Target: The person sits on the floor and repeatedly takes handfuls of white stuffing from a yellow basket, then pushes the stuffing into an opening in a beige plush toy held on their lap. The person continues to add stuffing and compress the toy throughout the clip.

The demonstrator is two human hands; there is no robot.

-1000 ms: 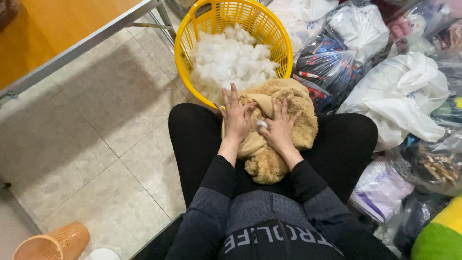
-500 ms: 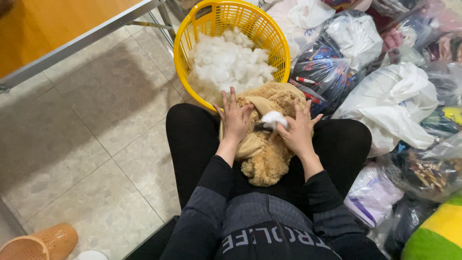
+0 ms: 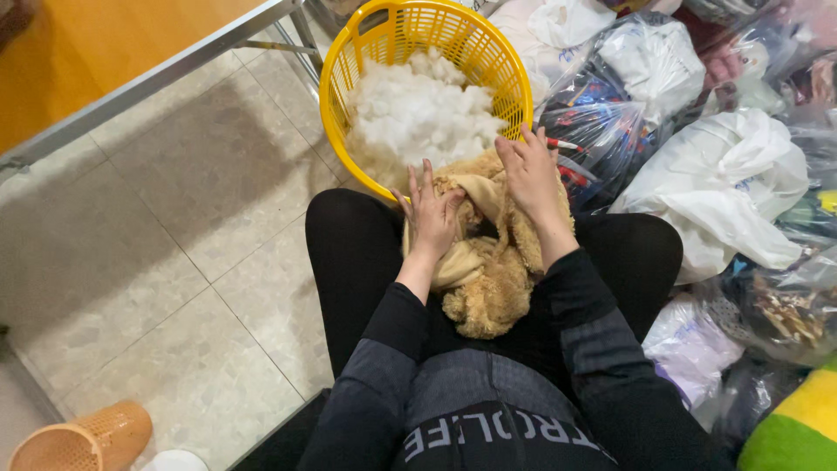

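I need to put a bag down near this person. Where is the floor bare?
Bare tile floor lies left of the legs, between the table edge, yellow basket and orange basket. The right side is crowded with plastic bags.

Fuzzy tan plush toy skin [image 3: 488, 288], glossy yellow plastic basket [image 3: 344, 65], fluffy white stuffing [image 3: 418, 113], matt floor tiles [image 3: 174, 235].
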